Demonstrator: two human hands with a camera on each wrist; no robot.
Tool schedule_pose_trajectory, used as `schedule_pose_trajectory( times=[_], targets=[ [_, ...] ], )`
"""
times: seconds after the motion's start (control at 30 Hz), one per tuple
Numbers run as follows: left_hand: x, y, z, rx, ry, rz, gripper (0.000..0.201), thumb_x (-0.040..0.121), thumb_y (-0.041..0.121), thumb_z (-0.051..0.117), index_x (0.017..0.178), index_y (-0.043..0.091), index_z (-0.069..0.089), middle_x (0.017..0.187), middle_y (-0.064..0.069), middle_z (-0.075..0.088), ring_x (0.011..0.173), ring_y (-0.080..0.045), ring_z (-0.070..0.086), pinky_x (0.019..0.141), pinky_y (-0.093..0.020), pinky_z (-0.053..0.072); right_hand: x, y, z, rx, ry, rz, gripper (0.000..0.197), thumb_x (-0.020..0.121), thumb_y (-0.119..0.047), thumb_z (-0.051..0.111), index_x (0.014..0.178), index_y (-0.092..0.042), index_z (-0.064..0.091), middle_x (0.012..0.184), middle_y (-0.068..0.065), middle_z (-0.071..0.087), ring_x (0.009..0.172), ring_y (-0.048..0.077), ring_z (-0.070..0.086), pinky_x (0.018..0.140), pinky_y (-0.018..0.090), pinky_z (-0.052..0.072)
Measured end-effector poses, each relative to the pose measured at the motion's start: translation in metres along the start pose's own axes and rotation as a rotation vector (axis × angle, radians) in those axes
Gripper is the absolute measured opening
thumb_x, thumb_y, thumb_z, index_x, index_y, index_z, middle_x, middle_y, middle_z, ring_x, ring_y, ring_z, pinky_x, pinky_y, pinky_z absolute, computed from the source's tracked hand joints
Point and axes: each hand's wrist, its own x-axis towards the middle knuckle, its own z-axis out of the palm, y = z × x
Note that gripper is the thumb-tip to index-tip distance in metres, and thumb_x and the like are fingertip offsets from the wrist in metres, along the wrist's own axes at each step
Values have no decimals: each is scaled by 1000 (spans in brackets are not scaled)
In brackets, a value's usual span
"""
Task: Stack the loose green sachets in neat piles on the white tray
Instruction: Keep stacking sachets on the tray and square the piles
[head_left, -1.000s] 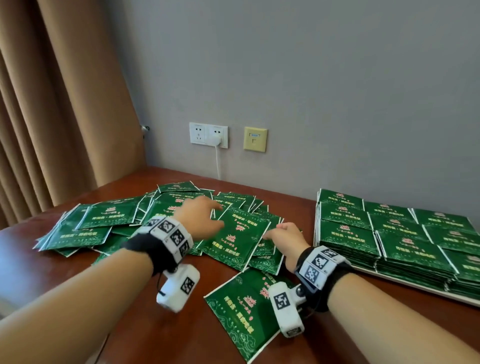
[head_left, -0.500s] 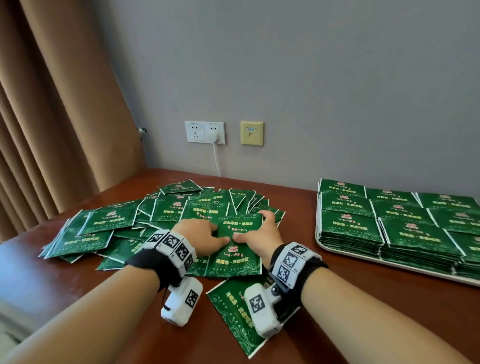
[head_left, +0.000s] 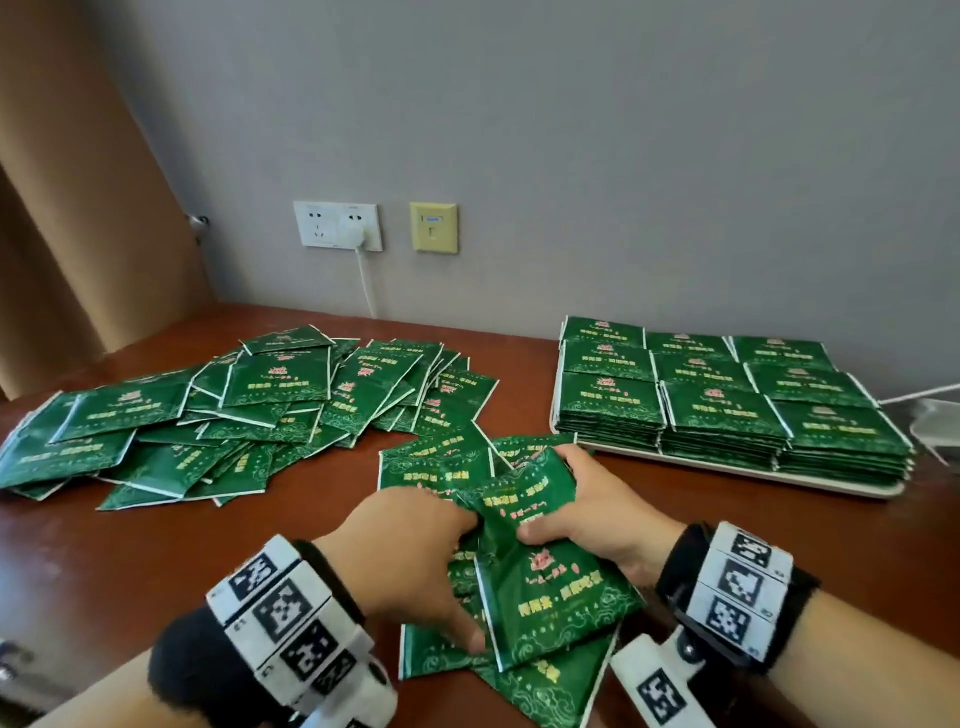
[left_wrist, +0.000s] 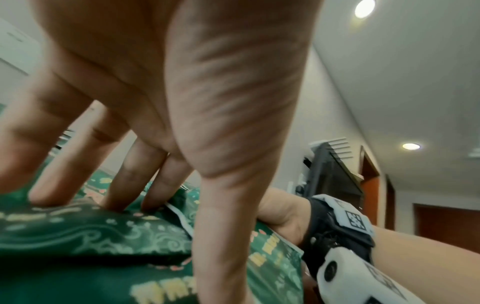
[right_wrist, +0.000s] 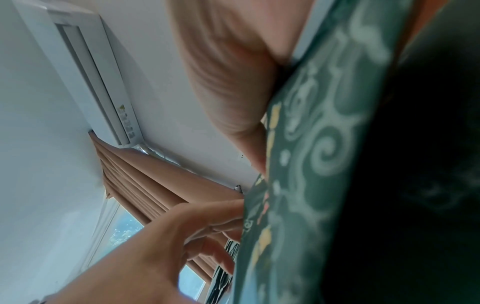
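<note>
Two hands meet over a small bundle of sachets (head_left: 540, 587) at the near edge of the tabletop (head_left: 104, 561), and from my remote seat I see both at work on it. My left hand (head_left: 400, 561) lies over the bundle's left side, its fingers (left_wrist: 145, 174) bent down and pressing into the green foil, the thumb curled along the lower edge; that grip is closed round the packets. My right hand (head_left: 592, 504) has the top right corner, fingers curled over the far edge and thumb pressing the face of the uppermost sachet, so this grip is also clamped on the same bundle. In the right wrist view the foil fills most of the picture, blurred, with the thumb against it.

More loose sachets (head_left: 218, 415) sprawl in an overlapping heap across the left half of the tabletop, apart from the bundle. A few others (head_left: 441, 457) lie flat just beyond my hands.

On the right, the white tray (head_left: 727, 475) sits near the wall, carrying stacked sachets (head_left: 727, 410) in neat rows three piles wide, each pile squared up against its neighbours.

Behind, a white wall socket (head_left: 337, 226) holds a plug and cable, a yellow plate (head_left: 434, 227) beside it, and a tan curtain (head_left: 78, 182) hangs at left.
</note>
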Motion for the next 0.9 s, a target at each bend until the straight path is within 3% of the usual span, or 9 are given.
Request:
schedule_pose_trajectory(
  times=[0.13,0.27,0.37,0.43,0.5,0.6,0.67,0.8,0.9],
  targets=[
    [6,37,-7,37,19,79,70,53,77,77,98,26,58,83,12,57,77,-16,52,67,-31,44,-24,21,-39,-42,-10,24,87,65,0,91,138,-16,46,107,7,76,93,26,75,82,47,62],
    [22,70,-16,55,31,148,68,55,76,77,92,22,63,78,7,63,74,-17,60,65,-34,52,-43,35,-77,-174,-19,15,88,56,-26,99,131,-16,54,116,4,74,102,24,73,92,49,58],
    [36,94,-19,1,30,232,74,57,78,75,107,23,69,89,7,70,79,-15,63,69,-32,53,-64,40,-102,-423,12,-49,53,62,-42,93,105,-27,65,114,2,71,98,21,70,91,46,57],
    [46,105,-24,-101,-3,285,78,63,74,76,124,25,66,107,9,72,92,-12,66,80,-29,54,-75,45,-117,-638,69,-30,57,62,-56,89,103,-30,59,129,0,44,109,18,53,96,35,50],
    [57,110,-32,-233,-67,311,68,69,65,78,125,28,67,114,13,72,100,-6,67,91,-30,55,-83,50,-132,-689,132,-9,67,64,-56,88,113,-23,55,128,-5,25,117,17,39,96,29,42],
    [77,105,-44,-408,-138,302,47,72,54,81,113,35,70,103,19,72,93,3,66,93,-32,54,-89,54,-149,-729,223,-32,66,62,-60,87,106,-20,60,123,-4,28,119,19,35,102,33,40],
    [91,95,-46,-477,-60,248,53,68,50,85,115,38,64,106,19,67,96,1,63,92,-29,51,-90,52,-157,-747,266,-47,55,67,-55,86,98,-15,64,121,-1,38,115,21,40,100,36,42],
    [116,84,-35,-487,-46,69,81,56,54,91,124,34,50,109,15,56,97,-5,58,86,-29,49,-83,45,-173,-295,209,-132,32,81,-24,82,90,2,66,97,16,74,93,38,70,87,52,57],
    [126,81,-25,-510,-69,53,60,60,52,89,104,27,56,93,10,56,79,-6,55,66,-24,42,-74,43,-178,188,182,-118,21,85,-7,72,100,1,60,96,18,74,82,32,71,75,44,61]
  ],
)
